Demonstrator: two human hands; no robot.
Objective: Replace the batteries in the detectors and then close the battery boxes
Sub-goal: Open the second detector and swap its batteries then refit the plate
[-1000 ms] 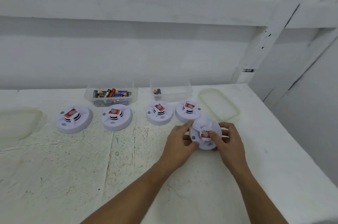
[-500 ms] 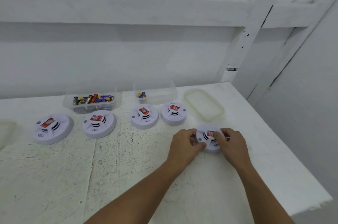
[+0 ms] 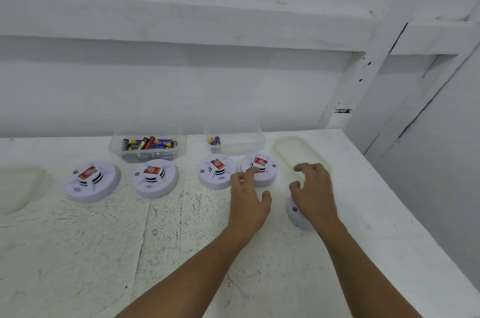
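While left hand and right hand are hovering with fingers loosely curled, gripping nothing, nearest detector is looking light, rigid, smooth-shelled, its rim probably offering the surest hold.

No word or number can be read for certain. The red label on the raised cap of the leftmost detector shows a round white emblem, its lettering too blurred to make out; the second detector, third detector and fourth detector bear like labels. A small curved-line mark, like a sound sign, stands on the leftmost one's base. The batteries in the clear box carry print, likewise illegible
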